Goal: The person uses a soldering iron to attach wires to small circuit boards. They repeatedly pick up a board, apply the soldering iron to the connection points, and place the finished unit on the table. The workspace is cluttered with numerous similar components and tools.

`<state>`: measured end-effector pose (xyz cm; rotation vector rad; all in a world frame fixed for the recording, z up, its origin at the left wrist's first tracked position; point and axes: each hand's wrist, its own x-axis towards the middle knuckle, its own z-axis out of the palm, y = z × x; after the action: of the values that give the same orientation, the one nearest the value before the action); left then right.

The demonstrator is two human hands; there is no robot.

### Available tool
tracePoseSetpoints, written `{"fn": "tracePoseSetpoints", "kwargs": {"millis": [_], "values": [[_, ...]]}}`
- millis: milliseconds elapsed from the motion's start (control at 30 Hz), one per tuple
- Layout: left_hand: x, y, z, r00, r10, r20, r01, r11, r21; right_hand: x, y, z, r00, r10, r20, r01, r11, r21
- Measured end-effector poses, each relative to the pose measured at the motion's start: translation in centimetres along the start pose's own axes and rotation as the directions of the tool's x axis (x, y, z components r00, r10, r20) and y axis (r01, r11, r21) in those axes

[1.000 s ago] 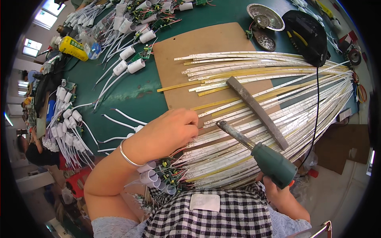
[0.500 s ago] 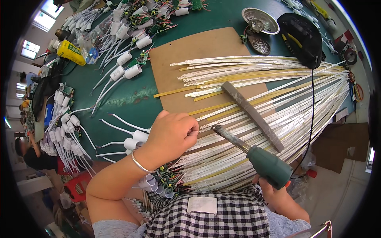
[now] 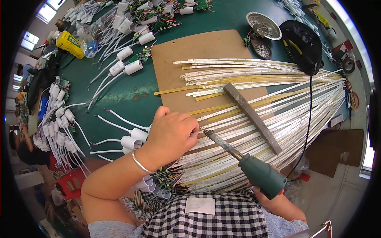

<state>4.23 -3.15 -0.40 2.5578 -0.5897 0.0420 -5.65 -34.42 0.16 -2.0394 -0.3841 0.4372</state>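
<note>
My left hand [image 3: 170, 131] is closed in a pinch over the near ends of a fan of narrow white and yellow LED strips [image 3: 238, 137]. Whatever its fingertips hold is hidden. My right hand [image 3: 270, 196] grips the green handle of a soldering iron [image 3: 260, 172], whose dark tip points left and sits just right of the left fingertips. A grey bar [image 3: 254, 119] lies slantwise across the strips. By my left wrist, white lamp caps [image 3: 131, 142] with white cords lie on the table, and several circuit boards with thin wires [image 3: 168, 176] are bunched below it.
Under the strips lies a brown board [image 3: 190, 47] on the green table [image 3: 119, 81]. At the back right stand a metal bowl [image 3: 264, 24], a small dark dish [image 3: 262, 49] and a black mesh cover [image 3: 301, 45]. A black cord [image 3: 310, 107] hangs down on the right. A yellow bottle [image 3: 69, 43] stands back left.
The soldering iron has moved left, bringing its tip closer to my left fingertips. My left hand keeps its pinch in nearly the same place. The whole view has shifted slightly.
</note>
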Motion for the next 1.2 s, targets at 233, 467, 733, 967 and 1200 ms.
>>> {"fn": "tracePoseSetpoints", "kwargs": {"millis": [233,467,733,967,1200], "values": [[0.0,-0.1,0.1,1.0,-0.002,-0.009,0.002,1.0,-0.004,1.0,-0.6,-0.2,0.997,-0.054,0.049,0.059,0.993,-0.106],[0.0,-0.1,0.1,1.0,-0.006,-0.019,0.006,1.0,-0.004,1.2,-0.9,0.1,1.0,-0.001,0.0,0.001,1.0,-0.012],[0.2,0.0,0.2,1.0,-0.02,0.012,0.02,1.0,0.006,0.2,0.3,0.0,0.996,-0.023,-0.09,0.035,0.99,0.137],[0.3,0.3,-0.1,0.999,-0.032,0.029,0.032,0.999,0.02,-1.2,2.7,0.4,0.98,-0.045,-0.193,0.091,0.967,0.237],[0.2,0.5,-0.2,0.998,-0.042,0.039,0.039,0.997,0.062,-0.3,0.9,0.6,0.973,0.052,-0.224,0.043,0.916,0.399]]}}
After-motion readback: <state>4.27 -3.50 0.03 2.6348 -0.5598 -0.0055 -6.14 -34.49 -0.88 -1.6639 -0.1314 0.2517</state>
